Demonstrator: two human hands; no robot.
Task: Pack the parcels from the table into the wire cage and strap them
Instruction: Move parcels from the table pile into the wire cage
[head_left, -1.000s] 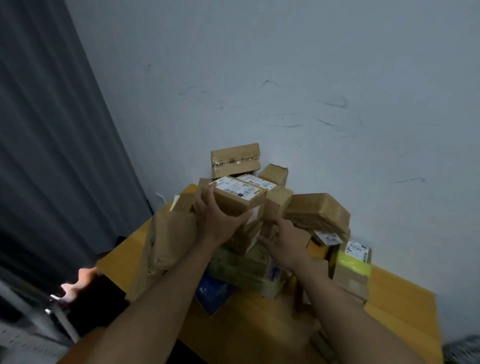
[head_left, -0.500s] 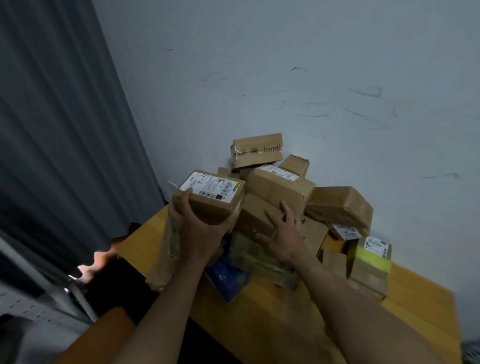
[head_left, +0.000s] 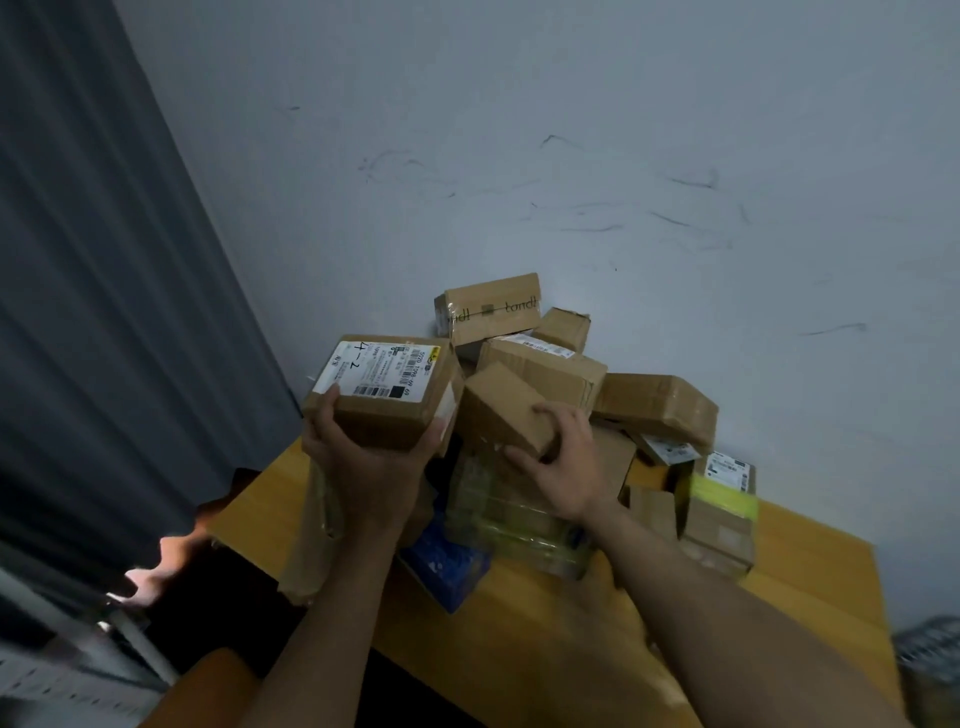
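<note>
Parcels (head_left: 654, 405) lie heaped on the yellow desk (head_left: 571, 623), against the wall (head_left: 623, 156). The left hand (head_left: 363, 457) grips a labelled box (head_left: 384, 410) from below, with the thumb on its left edge and the fingers curled round its right side, holding it up just left of the heap. The right hand (head_left: 563, 467) clamps a plain box (head_left: 498, 405) in the heap, fingers hooked over its near corner and thumb beneath. The two boxes sit just beside each other; I cannot tell whether they touch.
</note>
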